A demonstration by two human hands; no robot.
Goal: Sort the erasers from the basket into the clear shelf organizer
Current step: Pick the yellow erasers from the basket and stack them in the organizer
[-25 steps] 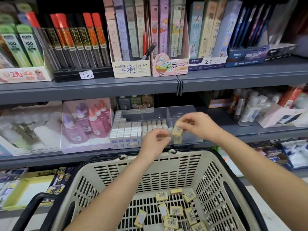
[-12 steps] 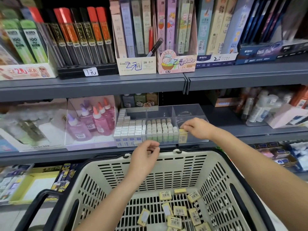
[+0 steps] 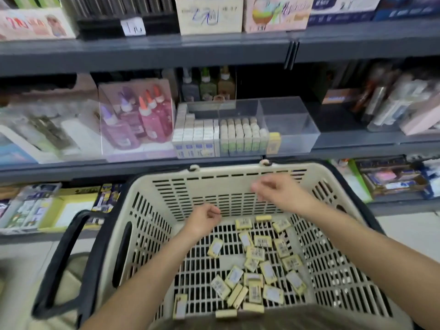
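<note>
A cream slotted basket (image 3: 238, 179) with black handles sits below the shelf. Several yellow erasers (image 3: 256, 253) with barcode labels lie scattered on its floor. The clear shelf organizer (image 3: 292, 122) on the middle shelf holds rows of white and green-labelled erasers, plus one yellow eraser (image 3: 273, 142) standing at the front of its right compartment. My left hand (image 3: 203, 219) hangs inside the basket with fingers loosely curled, holding nothing. Over the basket's far wall, my right hand (image 3: 277, 188) is blurred, fingers relaxed and empty.
Pink and purple glue bottles (image 3: 140, 117) stand in a clear box left of the organizer. Small dark bottles (image 3: 207, 86) sit behind it. Pen display boxes (image 3: 209, 15) line the upper shelf. Packaged stationery (image 3: 392, 177) fills the lower shelf on both sides.
My right hand left the yellow eraser in the organizer's right compartment and came down to the basket. My left hand dropped into the basket. The view tilted down.
</note>
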